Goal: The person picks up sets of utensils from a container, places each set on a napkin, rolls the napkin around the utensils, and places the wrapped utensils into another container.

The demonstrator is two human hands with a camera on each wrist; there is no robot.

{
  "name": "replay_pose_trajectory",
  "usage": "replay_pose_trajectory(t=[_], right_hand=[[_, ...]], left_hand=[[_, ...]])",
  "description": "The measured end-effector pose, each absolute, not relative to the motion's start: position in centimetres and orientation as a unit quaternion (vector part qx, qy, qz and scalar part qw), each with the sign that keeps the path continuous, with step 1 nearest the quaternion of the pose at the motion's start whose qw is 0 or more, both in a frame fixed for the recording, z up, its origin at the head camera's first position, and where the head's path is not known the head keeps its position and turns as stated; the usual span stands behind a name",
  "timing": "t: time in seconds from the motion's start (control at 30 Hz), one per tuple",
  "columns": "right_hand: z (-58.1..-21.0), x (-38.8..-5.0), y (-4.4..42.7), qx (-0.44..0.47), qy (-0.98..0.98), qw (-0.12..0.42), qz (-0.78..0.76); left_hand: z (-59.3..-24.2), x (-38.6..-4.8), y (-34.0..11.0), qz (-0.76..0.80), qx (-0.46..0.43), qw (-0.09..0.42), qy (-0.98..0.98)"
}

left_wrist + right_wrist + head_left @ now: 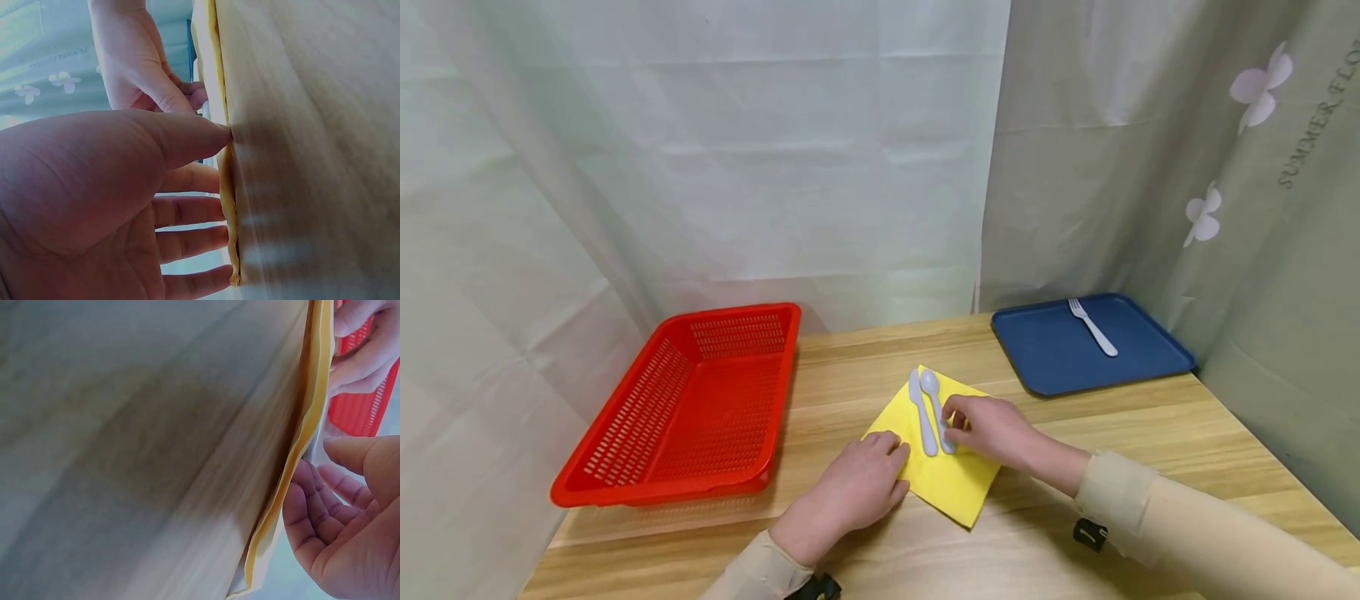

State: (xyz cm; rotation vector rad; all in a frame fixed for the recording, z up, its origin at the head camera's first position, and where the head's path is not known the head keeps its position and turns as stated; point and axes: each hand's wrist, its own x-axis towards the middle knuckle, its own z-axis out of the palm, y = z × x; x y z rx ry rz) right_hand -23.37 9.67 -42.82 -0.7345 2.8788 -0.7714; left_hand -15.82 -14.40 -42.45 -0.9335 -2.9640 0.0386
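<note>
A yellow napkin (951,487) lies turned cornerwise on the wooden table. On it, side by side, are a white plastic knife (922,417) and a white plastic spoon (931,383). My left hand (859,479) rests at the napkin's left edge, fingers fairly straight; in the left wrist view its thumb and fingertips touch the yellow edge (228,206). With curled fingers my right hand (992,427) holds the spoon's handle near its lower end. In the right wrist view, the right hand (350,512) partly hides the contact.
To the left stands a red plastic basket (767,417) with perforated walls. A blue tray (1037,350) lies at the back right, with a white plastic fork (1093,327) on it. Pale curtains (820,167) hang behind and beside the table (850,367).
</note>
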Motion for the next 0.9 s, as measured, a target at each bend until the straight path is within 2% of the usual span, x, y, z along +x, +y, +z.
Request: replay_pose_trajectory(t=[0.9], right_hand=[[-42.76, -22.78, 9.46, -0.250, 0.939, 0.030, -0.234]], left_hand=[[-42.71, -15.92, -14.50, 0.010, -0.303, 0.025, -0.953]])
